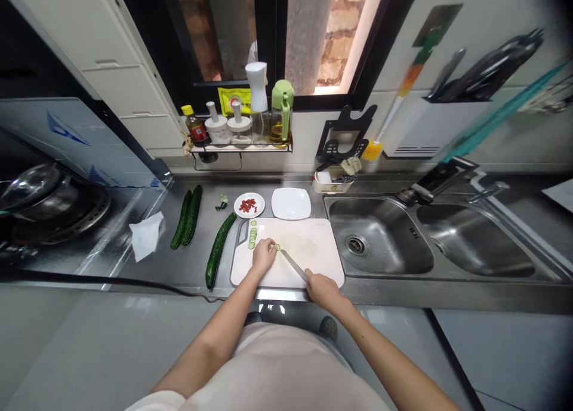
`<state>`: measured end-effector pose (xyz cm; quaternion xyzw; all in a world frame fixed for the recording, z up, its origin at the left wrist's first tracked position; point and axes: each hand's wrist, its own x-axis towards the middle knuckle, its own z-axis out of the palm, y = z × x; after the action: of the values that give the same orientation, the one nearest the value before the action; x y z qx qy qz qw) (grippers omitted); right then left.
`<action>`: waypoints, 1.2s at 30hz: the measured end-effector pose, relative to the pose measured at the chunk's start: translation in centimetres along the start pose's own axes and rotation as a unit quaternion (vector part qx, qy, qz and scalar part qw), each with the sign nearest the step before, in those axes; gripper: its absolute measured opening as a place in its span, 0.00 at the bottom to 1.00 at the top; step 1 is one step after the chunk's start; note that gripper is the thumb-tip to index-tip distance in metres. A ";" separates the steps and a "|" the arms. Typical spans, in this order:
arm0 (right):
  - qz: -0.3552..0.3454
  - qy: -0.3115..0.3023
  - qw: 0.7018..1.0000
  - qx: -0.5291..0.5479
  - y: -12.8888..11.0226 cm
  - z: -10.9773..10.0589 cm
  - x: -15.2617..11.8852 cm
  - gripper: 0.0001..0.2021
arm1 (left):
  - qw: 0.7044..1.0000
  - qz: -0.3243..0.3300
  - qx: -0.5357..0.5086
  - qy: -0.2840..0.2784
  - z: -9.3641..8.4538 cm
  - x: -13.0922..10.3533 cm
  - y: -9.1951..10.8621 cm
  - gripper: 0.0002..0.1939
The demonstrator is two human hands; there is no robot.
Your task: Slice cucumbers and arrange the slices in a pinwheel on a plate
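My right hand (321, 289) is wrapped round the handle of a kitchen knife (294, 264), its blade slanting left over the white cutting board (313, 244). At the blade's tip is a small cucumber slice (277, 247), pinched at the fingertips of my left hand (264, 255). Part of that slice is hidden by the fingers. Several cut cucumber slices (253, 238) lie in a short row on the board's left side. Just left of the board rests a whole cucumber (219, 253), and two more cucumbers (187, 216) lie side by side farther left.
Behind the board stand a plate of red pieces (248, 205) and a square white plate (290, 203). Green scraps (221, 202) lie nearby. The double sink (380, 235) is at right, a pot (40, 193) on the stove at left. A condiment rack (242, 148) hangs behind.
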<state>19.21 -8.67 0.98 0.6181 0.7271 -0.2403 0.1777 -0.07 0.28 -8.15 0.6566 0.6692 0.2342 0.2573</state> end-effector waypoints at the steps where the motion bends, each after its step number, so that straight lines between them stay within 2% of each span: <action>1: 0.003 0.007 1.000 0.009 0.2 0.2 -0.1 0.12 | 1.000 0.004 0.005 0.001 0.1 -0.2 0.1 0.11; 4: 0.032 0.038 0.998 0.043 1.0 0.5 0.0 0.11 | 1.000 0.020 0.023 0.004 0.2 -0.5 0.2 0.12; 8: 0.107 0.078 0.988 0.077 2.3 0.6 0.5 0.12 | 0.999 0.036 0.037 0.005 0.3 -0.7 0.2 0.11; 13: 0.151 0.111 0.977 0.098 3.8 0.4 1.3 0.14 | 0.999 0.023 0.024 0.005 0.0 -0.5 0.5 0.08; 16: 0.158 0.108 0.977 0.096 4.2 0.4 1.7 0.14 | 1.000 -0.004 -0.028 0.005 -0.2 -0.6 0.9 0.06; 19: 0.157 0.102 0.978 0.090 4.3 0.2 1.9 0.14 | 0.992 -0.024 -0.122 -0.017 -0.1 -1.1 1.0 0.05; 24: 0.152 0.074 0.982 0.083 4.0 -0.3 2.3 0.15 | 0.968 -0.054 -0.244 -0.028 -0.1 -3.0 -0.4 0.08; 27: 0.147 0.064 0.984 0.083 4.0 -0.6 2.5 0.15 | 0.961 -0.083 -0.264 0.000 -1.0 -3.8 -2.2 0.09; 31: 0.153 0.057 0.982 0.095 4.0 -0.6 2.6 0.16 | 0.968 -0.109 -0.218 0.061 -3.1 -3.5 -4.3 0.09; 36: 0.152 0.054 0.982 0.094 3.9 -0.5 2.7 0.16 | 0.980 -0.127 -0.123 0.088 -5.1 -2.2 -4.9 0.07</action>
<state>22.62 -5.72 -0.65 0.7474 0.6073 -0.2439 0.1140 -7.14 -1.89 -7.39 0.5064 0.7332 0.3371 0.3039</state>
